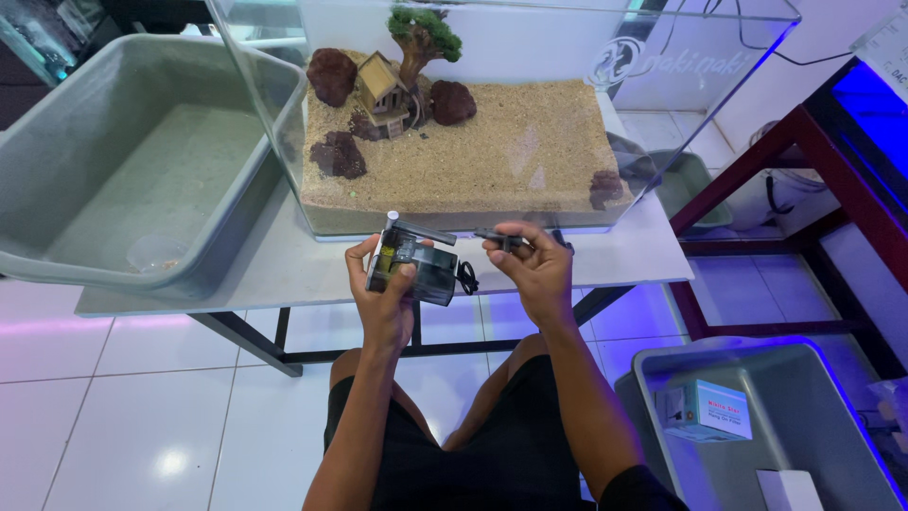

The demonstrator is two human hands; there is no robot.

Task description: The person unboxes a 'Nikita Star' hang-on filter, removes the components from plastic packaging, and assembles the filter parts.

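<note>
Filter box (421,270) gripped in left hand (383,293); right hand (534,270) pinches dark tube (501,237).

White tiled floor (142,416) under a white table (284,274), violet-blue light glowing at the right.

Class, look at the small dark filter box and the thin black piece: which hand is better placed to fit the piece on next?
Probably the right hand: it pinches the thin black piece beside the filter box, which the left hand grips.

The left hand (383,293) hides much of the dark filter box (416,270); its power cord's (466,277) end is unseen.
</note>
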